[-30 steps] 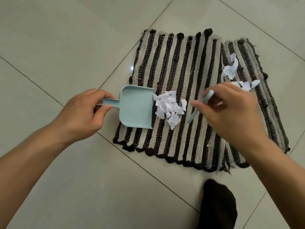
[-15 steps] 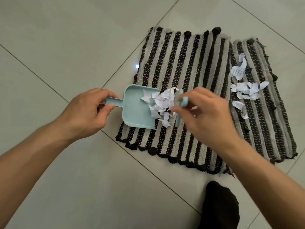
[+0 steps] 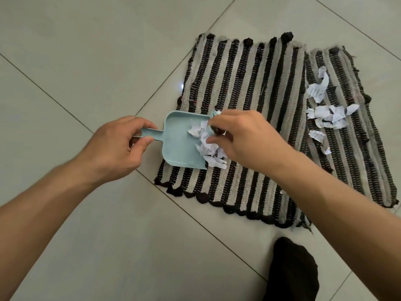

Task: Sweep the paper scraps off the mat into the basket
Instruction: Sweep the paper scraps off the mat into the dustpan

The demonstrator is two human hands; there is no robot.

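While a second ago the near pile lay on the mat (image 3: pixel 249 88), right hand (image 3: pixel 243 137), closed on a small brush (image 3: pixel 213 115), has now pushed those paper scraps (image 3: pixel 206 142) into the dustpan (image 3: pixel 178 140), its handle pinched by left hand (image 3: pixel 115 148). Second scrap cluster (image 3: pixel 329 115) still sits at the mat's right side; no basket in view, so roughly half swept

Mat (image 3: pixel 245 88) striped black and beige with black knotted edges, dustpan (image 3: pixel 176 142) pale blue-green, paper scraps (image 3: pixel 329 115) white with faint grey print, floor tiles (image 3: pixel 86 51) pale grey-beige with dark joints, sock (image 3: pixel 291 272) black.
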